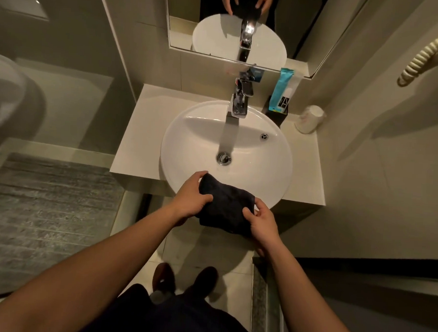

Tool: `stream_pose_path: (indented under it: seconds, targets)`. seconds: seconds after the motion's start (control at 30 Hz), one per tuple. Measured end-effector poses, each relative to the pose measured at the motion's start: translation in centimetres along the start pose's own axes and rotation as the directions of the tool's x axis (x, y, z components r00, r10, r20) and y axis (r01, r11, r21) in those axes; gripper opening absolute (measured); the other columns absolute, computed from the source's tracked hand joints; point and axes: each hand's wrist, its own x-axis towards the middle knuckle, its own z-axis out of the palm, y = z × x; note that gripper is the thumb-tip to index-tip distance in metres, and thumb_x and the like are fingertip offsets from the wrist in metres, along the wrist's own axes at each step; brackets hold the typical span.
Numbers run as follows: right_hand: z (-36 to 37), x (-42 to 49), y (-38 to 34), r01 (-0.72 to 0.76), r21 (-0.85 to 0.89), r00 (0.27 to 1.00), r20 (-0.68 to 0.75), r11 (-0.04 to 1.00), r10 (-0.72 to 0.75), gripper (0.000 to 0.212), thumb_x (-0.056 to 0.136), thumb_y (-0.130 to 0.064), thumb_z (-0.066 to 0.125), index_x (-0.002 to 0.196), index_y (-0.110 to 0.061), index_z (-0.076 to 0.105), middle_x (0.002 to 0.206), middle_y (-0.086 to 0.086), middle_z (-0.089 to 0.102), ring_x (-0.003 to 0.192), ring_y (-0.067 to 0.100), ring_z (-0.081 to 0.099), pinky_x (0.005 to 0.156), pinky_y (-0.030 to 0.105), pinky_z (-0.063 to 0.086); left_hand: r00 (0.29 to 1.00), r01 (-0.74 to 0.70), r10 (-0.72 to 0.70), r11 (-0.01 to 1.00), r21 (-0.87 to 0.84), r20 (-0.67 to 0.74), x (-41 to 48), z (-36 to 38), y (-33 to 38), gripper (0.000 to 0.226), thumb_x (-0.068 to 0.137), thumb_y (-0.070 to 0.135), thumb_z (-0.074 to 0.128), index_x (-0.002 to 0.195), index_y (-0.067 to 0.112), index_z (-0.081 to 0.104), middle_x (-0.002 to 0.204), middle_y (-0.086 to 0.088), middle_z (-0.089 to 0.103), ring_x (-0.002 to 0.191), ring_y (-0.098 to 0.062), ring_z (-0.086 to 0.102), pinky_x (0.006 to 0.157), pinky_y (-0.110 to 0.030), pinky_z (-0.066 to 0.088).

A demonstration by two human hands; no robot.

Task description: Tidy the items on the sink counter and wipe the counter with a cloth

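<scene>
Cloth [224,206], dark and bunched, is gripped by both the left hand [191,199] and right hand [263,222] above the sink's [189,139] near rim.

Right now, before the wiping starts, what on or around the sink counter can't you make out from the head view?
- Print on the blue packet: too small to read.
- Black holder contents: hidden by the packet and the faucet.
- Marks on the overturned paper cup: blurred.
- Counter dirt or wetness: dim light hides it.
- Dark cloth folds: held by the left hand and right hand, partly covered.
</scene>
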Motion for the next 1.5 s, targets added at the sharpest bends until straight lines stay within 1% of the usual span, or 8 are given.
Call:
stream_pose_path:
  seconds: [0.27,0.47,0.57,0.67,0.77,0.97,1.27,1.5]
  targets:
    - [0.5,1.9,1.4,0.052,-0.438,0.986,-0.118,0.897,-0.115,0.037,0.102,-0.017,0.057,0.138,-0.021,0.053,0.131,0.004,0.063,0.1,0.009,0.06,0.053,0.006,0.044,0.984,-0.131,0.175,0.854,0.504,-0.041,0.7,1.6,-1.3,0.078,0.093,0.009,0.064,0.159,0.021,0.024,0.155,-0.011,0.045,0.14,-0.031,0.046,0.116,-0.045,0.041]
    - [1.1,1.2,1.8,0.158,-0.611,0.975,-0.025,0.776,-0.219,0.051,0.102,-0.012,0.053,0.151,-0.025,0.041,0.129,-0.001,0.053,0.114,0.008,0.049,0.091,0.009,0.038,0.981,-0.087,0.176,0.788,0.609,-0.088,0.3,1.8,-2.3,0.064,0.094,0.012,0.062,0.152,0.021,0.035,0.143,-0.009,0.052,0.127,-0.031,0.056,0.104,-0.045,0.049]
    - [0.9,1.4,2.2,0.181,-0.727,0.97,0.022,0.662,-0.241,0.037,0.104,-0.016,0.051,0.141,-0.02,0.054,0.129,0.008,0.054,0.103,0.012,0.053,0.069,-0.007,0.034,0.968,-0.109,0.231,0.736,0.668,-0.096,-0.2,1.8,-2.8,0.047,0.095,0.015,0.06,0.14,0.021,0.049,0.13,-0.007,0.053,0.11,-0.029,0.062,0.09,-0.041,0.055]
    - [0.4,1.4,2.3,0.161,-0.818,0.972,0.034,0.552,-0.233,0.037,0.101,-0.03,0.058,0.137,-0.022,0.055,0.128,0.007,0.049,0.096,0.014,0.055,0.079,0.01,0.043,0.946,-0.112,0.294,0.685,0.72,-0.133,-0.5,1.8,-3.4,0.041,0.094,0.018,0.065,0.133,0.02,0.057,0.13,-0.004,0.049,0.113,-0.021,0.056,0.092,-0.034,0.056]
    - [-0.2,1.5,1.6,0.153,-0.949,0.94,0.053,0.276,-0.336,0.052,0.088,-0.051,0.07,0.133,-0.027,0.056,0.121,0.003,0.05,0.103,0.02,0.058,0.082,0.03,0.051,0.915,-0.202,0.392,0.653,0.73,-0.097,-0.5,1.2,-3.5,0.043,0.089,0.022,0.069,0.131,0.022,0.06,0.135,-0.002,0.047,0.122,-0.021,0.049,0.1,-0.034,0.049]
    - [-0.1,3.6,0.9,0.465,-0.885,0.853,0.459,-0.038,-0.251,0.087,0.086,-0.056,0.069,0.157,-0.024,0.029,0.165,0.003,0.029,0.152,0.025,0.028,0.116,0.047,0.033,0.863,-0.461,0.309,0.159,0.873,0.4,0.8,0.5,-4.2,0.079,0.088,0.063,0.057,0.151,0.02,0.036,0.158,-0.004,0.041,0.146,-0.024,0.036,0.123,-0.046,0.021]
    - [0.3,3.6,3.2,0.486,-0.871,0.836,0.485,-0.065,-0.256,0.062,0.094,-0.045,0.061,0.149,-0.026,0.039,0.151,-0.001,0.051,0.137,0.019,0.049,0.112,0.037,0.038,0.864,-0.486,0.187,0.071,0.871,0.467,1.9,0.0,-4.3,0.064,0.097,0.046,0.057,0.151,0.02,0.035,0.156,-0.004,0.043,0.144,-0.022,0.039,0.125,-0.046,0.017]
    - [0.0,3.0,2.1,0.417,-0.909,0.877,0.407,-0.015,-0.258,0.096,0.085,-0.08,0.043,0.16,-0.029,0.015,0.169,-0.005,0.021,0.157,0.017,0.015,0.124,0.043,0.016,0.871,-0.472,0.19,0.077,0.878,0.452,1.1,-1.5,-2.4,0.088,0.095,0.071,0.037,0.161,0.021,0.005,0.171,-0.004,0.006,0.158,-0.022,0.003,0.127,-0.047,0.003]
